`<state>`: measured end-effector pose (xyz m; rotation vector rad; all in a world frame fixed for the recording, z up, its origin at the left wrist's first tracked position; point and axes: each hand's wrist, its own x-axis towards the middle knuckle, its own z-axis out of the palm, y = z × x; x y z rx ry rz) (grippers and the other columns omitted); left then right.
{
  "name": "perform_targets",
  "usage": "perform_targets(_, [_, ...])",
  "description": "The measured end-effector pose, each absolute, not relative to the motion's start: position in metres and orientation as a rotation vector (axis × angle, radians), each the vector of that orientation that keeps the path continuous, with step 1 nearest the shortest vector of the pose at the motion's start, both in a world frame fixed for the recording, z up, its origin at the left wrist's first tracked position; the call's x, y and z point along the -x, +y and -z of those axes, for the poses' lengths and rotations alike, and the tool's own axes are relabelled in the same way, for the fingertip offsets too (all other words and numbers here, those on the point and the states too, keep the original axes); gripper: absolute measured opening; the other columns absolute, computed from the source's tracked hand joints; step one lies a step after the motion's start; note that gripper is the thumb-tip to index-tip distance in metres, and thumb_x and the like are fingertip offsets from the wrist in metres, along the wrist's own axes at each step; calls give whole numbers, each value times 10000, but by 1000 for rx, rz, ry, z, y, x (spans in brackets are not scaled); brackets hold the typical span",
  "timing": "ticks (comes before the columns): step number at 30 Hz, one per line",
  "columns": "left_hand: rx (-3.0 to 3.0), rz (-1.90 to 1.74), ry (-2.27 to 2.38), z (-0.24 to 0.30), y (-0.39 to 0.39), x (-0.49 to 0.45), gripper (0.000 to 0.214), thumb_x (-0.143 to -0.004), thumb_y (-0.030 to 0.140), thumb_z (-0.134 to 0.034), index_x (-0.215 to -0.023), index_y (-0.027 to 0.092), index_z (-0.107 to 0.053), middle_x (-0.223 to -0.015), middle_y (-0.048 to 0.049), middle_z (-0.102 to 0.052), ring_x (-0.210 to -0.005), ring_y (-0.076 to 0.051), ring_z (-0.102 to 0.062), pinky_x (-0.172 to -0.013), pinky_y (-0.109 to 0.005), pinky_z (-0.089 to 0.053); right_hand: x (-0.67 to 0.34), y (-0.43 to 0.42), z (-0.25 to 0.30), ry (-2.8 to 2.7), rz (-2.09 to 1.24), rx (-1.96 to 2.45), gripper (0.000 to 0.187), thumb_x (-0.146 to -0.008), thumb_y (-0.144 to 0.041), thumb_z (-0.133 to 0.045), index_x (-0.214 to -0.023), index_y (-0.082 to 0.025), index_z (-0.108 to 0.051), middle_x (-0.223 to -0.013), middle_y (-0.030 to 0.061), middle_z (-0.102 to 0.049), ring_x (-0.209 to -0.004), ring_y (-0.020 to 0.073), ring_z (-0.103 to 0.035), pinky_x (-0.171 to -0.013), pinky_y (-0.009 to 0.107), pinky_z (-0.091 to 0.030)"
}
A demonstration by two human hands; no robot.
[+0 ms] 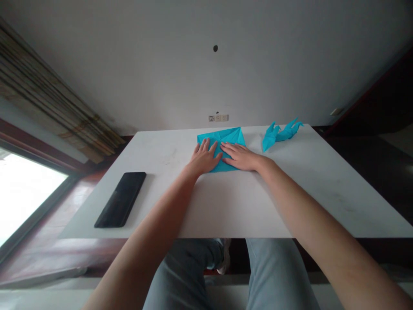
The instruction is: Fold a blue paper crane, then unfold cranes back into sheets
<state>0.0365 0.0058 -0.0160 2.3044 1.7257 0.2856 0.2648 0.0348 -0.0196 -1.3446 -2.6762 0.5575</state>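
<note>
Pressing one blue paper sheet (227, 137) flat at the far middle of the white counter (226, 206) with two hands, left hand (204, 159) and right hand (241, 157), fingers stretched open, gripping nothing; near its right, one folded blue paper figure (279, 132); well apart left, one black phone (120, 199)

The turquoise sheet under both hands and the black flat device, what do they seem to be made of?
The turquoise folded sheet: most likely thin matte paper; it keeps sharp creases and lies flat. The black flat rectangular device: probably glass-fronted, glossy; its dark face shows a soft sheen.
</note>
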Motion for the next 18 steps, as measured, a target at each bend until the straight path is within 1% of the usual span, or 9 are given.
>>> perform_targets(3, [-2277, -238, 1821, 12, 3, -38, 815, -1177, 595, -375, -1857, 146, -355, -1968, -196, -175, -1856, -385, -123, -1502, -636, -74, -268, 33, 19, -2638, -509, 1449, 1175, -996, -905, -518, -1894, -181, -290, -1982, 106, -169, -1851, 427, -141, -1514, 589, -123])
perform_targets(6, [-2318, -222, 1822, 7, 2, -40, 774, -1180, 506, -347, -1852, 123, -364, -1963, -178, -218, -1852, -387, -158, -1504, -635, -52, -268, 32, 21, -2628, -465, 1464, 1252, -944, -958, -559, -1889, -179, -304, -1981, 127, -174, -1844, 465, -152, -1506, 619, -133])
perform_targets(8, [-2353, -202, 1772, 5, 7, -42, 749, -1174, 430, -322, -1856, 121, -357, -1958, -146, -257, -1850, -380, -179, -1506, -619, -85, -267, 33, 22, -2633, -457, 1450, 1289, -924, -981, -559, -1888, -165, -303, -1978, 143, -180, -1840, 473, -166, -1503, 631, -138])
perform_targets(10, [-2374, -169, 1696, 4, 16, -47, 744, -1173, 400, -303, -1863, 126, -340, -1962, -123, -258, -1849, -374, -183, -1499, -585, -173, -266, 34, 22, -2640, -462, 1451, 1373, -893, -1014, -559, -1892, -121, -261, -1978, 163, -165, -1844, 466, -156, -1508, 605, -133])
perform_targets(11, [-2376, -165, 1682, 4, 21, -51, 743, -1177, 408, -292, -1866, 132, -333, -1964, -120, -252, -1848, -378, -184, -1491, -584, -203, -266, 34, 22, -2642, -466, 1455, 1415, -876, -1029, -562, -1893, -99, -238, -1978, 173, -155, -1846, 461, -147, -1511, 587, -130])
perform_targets(13, [-2378, -170, 1679, 4, 32, -61, 747, -1188, 462, -294, -1872, 164, -325, -1967, -108, -244, -1852, -388, -158, -1488, -617, -190, -265, 33, 21, -2639, -474, 1463, 1473, -849, -1046, -573, -1892, -72, -210, -1978, 188, -136, -1848, 460, -137, -1515, 567, -132])
perform_targets(15, [-2368, -168, 1699, 6, 41, -71, 744, -1187, 465, -297, -1875, 184, -322, -1971, -93, -229, -1853, -382, -152, -1491, -620, -177, -265, 32, 20, -2633, -472, 1468, 1498, -831, -1055, -581, -1887, -58, -214, -1977, 204, -123, -1847, 466, -134, -1516, 564, -133])
perform_targets(18, [-2326, -211, 1780, 8, 47, -79, 787, -1181, 498, -309, -1870, 116, -310, -1969, -143, -204, -1853, -369, -160, -1499, -583, -173, -265, 31, 20, -2619, -455, 1484, 1517, -828, -1067, -562, -1879, -28, -216, -1972, 236, -124, -1850, 457, -126, -1517, 546, -124])
